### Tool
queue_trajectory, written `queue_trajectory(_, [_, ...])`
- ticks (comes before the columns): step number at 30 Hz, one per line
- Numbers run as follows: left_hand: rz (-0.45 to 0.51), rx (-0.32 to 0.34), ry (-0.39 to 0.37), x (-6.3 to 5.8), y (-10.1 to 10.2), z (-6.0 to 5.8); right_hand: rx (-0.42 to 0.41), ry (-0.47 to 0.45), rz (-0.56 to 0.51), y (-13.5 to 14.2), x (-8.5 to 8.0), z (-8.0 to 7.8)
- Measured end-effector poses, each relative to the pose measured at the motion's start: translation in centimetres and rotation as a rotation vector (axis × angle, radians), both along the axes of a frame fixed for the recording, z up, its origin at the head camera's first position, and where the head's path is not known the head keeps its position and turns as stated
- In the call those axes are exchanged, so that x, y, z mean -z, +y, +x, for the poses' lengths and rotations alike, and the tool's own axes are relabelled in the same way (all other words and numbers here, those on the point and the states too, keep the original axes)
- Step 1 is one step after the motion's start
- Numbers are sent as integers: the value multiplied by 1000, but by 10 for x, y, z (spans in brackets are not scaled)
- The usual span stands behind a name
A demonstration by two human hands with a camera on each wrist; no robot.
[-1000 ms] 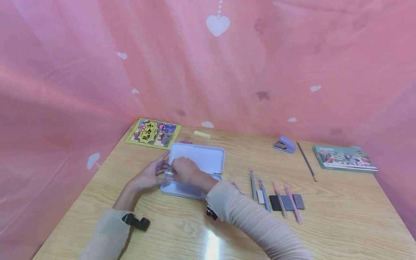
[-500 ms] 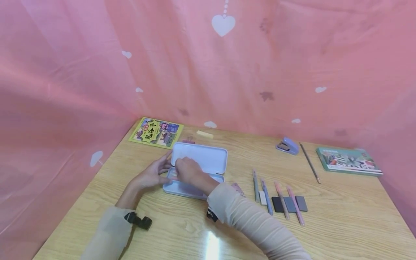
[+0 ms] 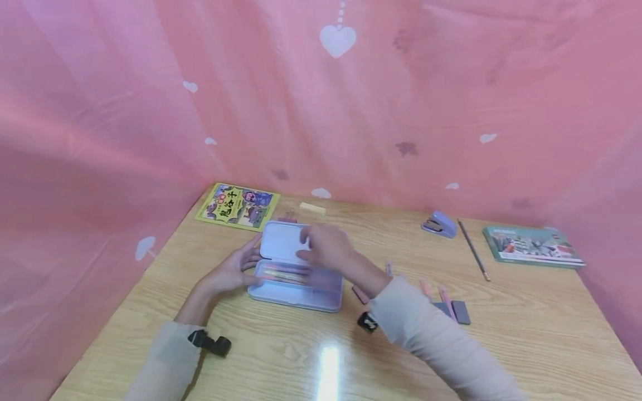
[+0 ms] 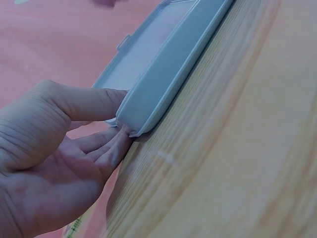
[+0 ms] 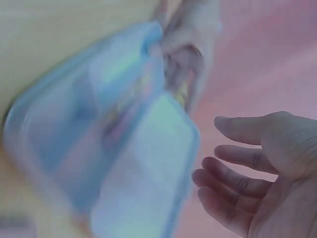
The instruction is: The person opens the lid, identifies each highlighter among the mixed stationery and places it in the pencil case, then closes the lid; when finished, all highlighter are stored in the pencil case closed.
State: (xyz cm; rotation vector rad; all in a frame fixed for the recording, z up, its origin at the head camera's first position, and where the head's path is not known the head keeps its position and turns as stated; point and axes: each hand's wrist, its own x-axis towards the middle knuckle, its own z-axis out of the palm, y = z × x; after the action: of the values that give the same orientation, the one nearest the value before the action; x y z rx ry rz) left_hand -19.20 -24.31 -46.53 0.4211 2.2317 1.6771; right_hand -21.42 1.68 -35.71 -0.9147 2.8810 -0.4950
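A lavender pencil case (image 3: 301,292) lies open on the wooden table (image 3: 301,356), its lid (image 3: 278,242) tipped back. Several coloured pens (image 3: 283,274) lie inside it. My left hand (image 3: 238,268) rests against the case's left end, with the thumb and straight fingers touching its corner (image 4: 131,119). My right hand (image 3: 325,248) hovers blurred above the middle of the case, fingers loosely spread and holding nothing. The right wrist view shows that hand (image 5: 247,173) beside the case (image 5: 99,148).
Two pink pens (image 3: 435,289) and dark flat blocks (image 3: 458,312) lie right of the case, partly behind my right forearm. A stapler (image 3: 440,224), a pencil (image 3: 473,249) and a green book (image 3: 531,244) sit far right. A yellow booklet (image 3: 237,206) lies at the back left.
My right hand has lifted out of the case's left part and swung right above it. The pens inside now show. The left hand stays at the case's end.
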Motion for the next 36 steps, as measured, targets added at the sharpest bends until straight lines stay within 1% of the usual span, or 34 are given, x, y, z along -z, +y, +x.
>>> queue_trajectory(4, [2, 2, 24, 1, -1, 0, 87, 2, 9, 51, -11, -1])
queue_trajectory(7, [10, 11, 32, 3, -1, 0, 154, -13, 38, 88, -15, -1])
queue_trajectory(10, [5, 16, 33, 4, -2, 0, 189, -20, 54, 117, -14, 0])
queue_trajectory(14, [5, 9, 32, 3, -1, 2, 184, -10, 62, 142, -5, 0])
queue_trajectory(17, [2, 5, 33, 2, 0, 3, 184, -32, 46, 151, 7, 0])
queue_trajectory(19, [-5, 5, 32, 2, 0, 2, 202, -66, 29, 153, 16, 0])
queue_trajectory(25, [-5, 3, 34, 2, 0, 2, 324, -189, -19, 152, 43, 3])
queue_trajectory(28, [-2, 1, 32, 3, 1, 2, 375, -220, -35, 151, 54, 5])
queue_trajectory(30, [2, 6, 33, 3, 2, 2, 399, -221, -44, 151, 58, 6])
queue_trajectory(33, [0, 11, 41, 3, 2, 1, 408, -192, -50, 150, 63, 6])
queue_trajectory(36, [-5, 14, 51, 3, 1, 1, 404, -164, -62, 148, 62, 5])
